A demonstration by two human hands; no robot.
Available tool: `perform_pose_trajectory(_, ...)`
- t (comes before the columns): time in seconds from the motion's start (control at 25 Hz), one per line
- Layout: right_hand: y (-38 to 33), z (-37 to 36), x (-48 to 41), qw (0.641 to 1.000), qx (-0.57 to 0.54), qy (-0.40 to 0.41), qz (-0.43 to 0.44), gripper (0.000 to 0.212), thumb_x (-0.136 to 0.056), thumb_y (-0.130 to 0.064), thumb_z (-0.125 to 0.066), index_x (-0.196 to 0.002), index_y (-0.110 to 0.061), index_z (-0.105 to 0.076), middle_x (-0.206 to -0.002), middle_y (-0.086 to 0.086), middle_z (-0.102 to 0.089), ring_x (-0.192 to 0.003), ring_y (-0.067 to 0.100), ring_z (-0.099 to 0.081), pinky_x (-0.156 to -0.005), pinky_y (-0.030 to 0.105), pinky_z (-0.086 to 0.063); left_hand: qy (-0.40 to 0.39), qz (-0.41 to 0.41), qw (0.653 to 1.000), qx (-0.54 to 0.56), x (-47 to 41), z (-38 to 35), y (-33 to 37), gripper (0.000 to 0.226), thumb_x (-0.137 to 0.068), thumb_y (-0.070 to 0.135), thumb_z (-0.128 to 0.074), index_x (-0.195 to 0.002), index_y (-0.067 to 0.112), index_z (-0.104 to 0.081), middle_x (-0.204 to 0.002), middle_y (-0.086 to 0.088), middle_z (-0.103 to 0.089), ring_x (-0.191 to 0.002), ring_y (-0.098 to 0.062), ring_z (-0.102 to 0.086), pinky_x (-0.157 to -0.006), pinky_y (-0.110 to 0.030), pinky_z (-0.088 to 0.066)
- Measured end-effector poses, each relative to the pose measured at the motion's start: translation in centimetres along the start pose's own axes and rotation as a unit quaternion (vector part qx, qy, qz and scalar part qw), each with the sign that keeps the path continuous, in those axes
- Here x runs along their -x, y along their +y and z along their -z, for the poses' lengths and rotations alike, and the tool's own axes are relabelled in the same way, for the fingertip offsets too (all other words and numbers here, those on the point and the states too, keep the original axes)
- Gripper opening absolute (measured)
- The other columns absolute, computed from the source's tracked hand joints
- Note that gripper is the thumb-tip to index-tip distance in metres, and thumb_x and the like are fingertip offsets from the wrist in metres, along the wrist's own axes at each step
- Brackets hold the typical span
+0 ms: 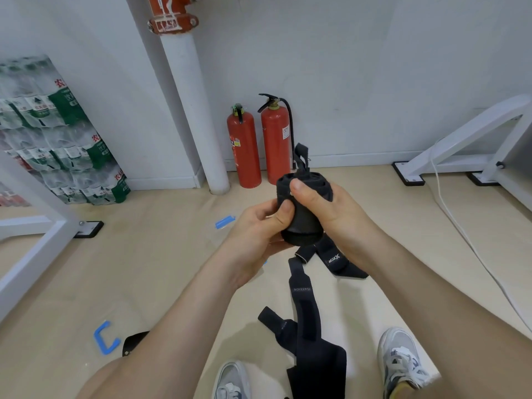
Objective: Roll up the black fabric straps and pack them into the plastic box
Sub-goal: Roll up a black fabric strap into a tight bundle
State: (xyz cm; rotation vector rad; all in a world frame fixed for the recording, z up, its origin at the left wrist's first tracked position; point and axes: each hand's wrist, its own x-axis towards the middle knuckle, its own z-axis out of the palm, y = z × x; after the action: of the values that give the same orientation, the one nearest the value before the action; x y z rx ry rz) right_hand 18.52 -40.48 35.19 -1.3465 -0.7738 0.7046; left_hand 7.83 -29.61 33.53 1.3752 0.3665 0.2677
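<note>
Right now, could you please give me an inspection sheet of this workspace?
Surface: beige floor, no table in use.
Job's things: rolled strap held in both hands; loose straps hanging below it; clear plastic box with blue clips lying on the floor.
Clutter: blue clip.
Grippers: left hand and right hand both closed on the roll.
Cables: white cable across the floor.
Surroundings: two fire extinguishers, white pipe, bottled water packs, white frame.

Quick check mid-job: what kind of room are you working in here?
Probably a storeroom or utility corner: two red fire extinguishers stand against the wall, shrink-wrapped packs of bottled water are stacked on the left, and a white pipe runs down to the floor.
</note>
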Motion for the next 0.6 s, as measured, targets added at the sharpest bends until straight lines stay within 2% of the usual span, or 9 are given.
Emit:
perform_pose_trajectory(0.08,0.0,-0.1,0.0,0.999,0.032,0.023,0.008,0.047,-0.080,-0.051,-0.070,-0.104,-0.011,-0.069,-0.098,0.004,-0.076,-0.092,0.014,-0.072,-0.089,0.036,-0.059,0.020,-0.034,0.999,-0.009,-0.1,0.0,-0.2,0.047,-0.091,0.040,-0.062,-0.122,0.005,-0.063,-0.108,-0.013,-0.074,-0.102,-0.027,-0.072,-0.083,-0.032,-0.057)
perform_pose_trajectory(0.16,0.7,-0.8,0.0,0.995,0.016,0.096,0.012,0.046,-0.080,-0.053,-0.073,-0.106,-0.015,-0.068,-0.101,0.005,-0.076,-0.094,0.017,-0.073,-0.088,0.044,-0.059,0.096,-0.066,0.992,-0.053,-0.3,-0.7,-0.3,0.040,-0.089,0.039,-0.066,-0.113,0.007,-0.069,-0.097,-0.010,-0.077,-0.091,-0.022,-0.074,-0.080,-0.037,-0.059)
perform_pose_trajectory(0.2,1.2,-1.3,0.0,0.992,0.001,0.130,0.000,0.046,-0.081,-0.053,-0.073,-0.107,-0.016,-0.066,-0.102,0.006,-0.075,-0.094,0.019,-0.073,-0.087,0.047,-0.059,0.149,-0.078,0.978,-0.124,-0.4,-1.0,-0.4,0.034,-0.087,0.042,-0.069,-0.105,0.013,-0.072,-0.088,-0.003,-0.077,-0.084,-0.018,-0.074,-0.078,-0.039,-0.060)
perform_pose_trajectory(0.28,1.8,-2.1,0.0,0.984,-0.056,0.160,-0.058,0.043,-0.086,-0.051,-0.070,-0.104,-0.013,-0.065,-0.099,0.011,-0.075,-0.088,0.022,-0.074,-0.079,0.045,-0.061,0.227,-0.093,0.917,-0.314,-0.4,-1.7,-0.7,0.033,-0.081,0.058,-0.067,-0.087,0.025,-0.070,-0.072,0.006,-0.072,-0.072,-0.012,-0.070,-0.068,-0.037,-0.057)
perform_pose_trajectory(0.32,2.1,-2.0,0.0,0.975,-0.092,0.178,-0.094,0.040,-0.087,-0.049,-0.069,-0.099,-0.012,-0.067,-0.091,0.012,-0.075,-0.081,0.022,-0.074,-0.072,0.041,-0.061,0.234,-0.094,0.881,-0.401,-0.1,-2.2,-0.8,0.040,-0.080,0.065,-0.061,-0.082,0.025,-0.066,-0.067,0.007,-0.069,-0.068,-0.012,-0.066,-0.063,-0.035,-0.053)
perform_pose_trajectory(0.4,2.4,-1.6,0.1,0.948,-0.160,0.226,-0.158,0.038,-0.087,-0.049,-0.067,-0.091,-0.011,-0.069,-0.076,0.008,-0.072,-0.067,0.021,-0.071,-0.058,0.033,-0.056,0.210,-0.097,0.812,-0.535,0.3,-2.8,-1.0,0.049,-0.085,0.071,-0.046,-0.081,0.023,-0.056,-0.066,0.005,-0.064,-0.069,-0.017,-0.061,-0.063,-0.036,-0.049)
perform_pose_trajectory(0.44,2.5,-1.4,0.2,0.934,-0.193,0.240,-0.179,0.037,-0.087,-0.048,-0.065,-0.090,-0.011,-0.070,-0.074,0.006,-0.072,-0.064,0.020,-0.070,-0.058,0.031,-0.054,0.183,-0.090,0.800,-0.565,0.4,-2.9,-1.2,0.049,-0.089,0.069,-0.040,-0.087,0.022,-0.054,-0.071,0.006,-0.064,-0.073,-0.019,-0.061,-0.067,-0.038,-0.050)
perform_pose_trajectory(0.48,2.6,-1.2,0.2,0.925,-0.222,0.243,-0.189,0.037,-0.088,-0.048,-0.062,-0.087,-0.012,-0.070,-0.074,0.005,-0.071,-0.063,0.019,-0.069,-0.059,0.030,-0.053,0.151,-0.078,0.810,-0.561,0.6,-3.1,-1.3,0.048,-0.092,0.067,-0.038,-0.097,0.022,-0.053,-0.081,0.006,-0.065,-0.079,-0.019,-0.061,-0.072,-0.039,-0.051)
perform_pose_trajectory(0.6,2.8,-1.7,0.1,0.927,-0.248,0.217,-0.180,0.036,-0.091,-0.046,-0.057,-0.080,-0.015,-0.070,-0.070,0.003,-0.071,-0.062,0.017,-0.068,-0.063,0.030,-0.053,0.101,-0.020,0.923,-0.370,1.3,-3.5,-1.4,0.051,-0.093,0.060,-0.047,-0.130,0.025,-0.045,-0.108,0.009,-0.064,-0.100,-0.015,-0.061,-0.087,-0.037,-0.051)
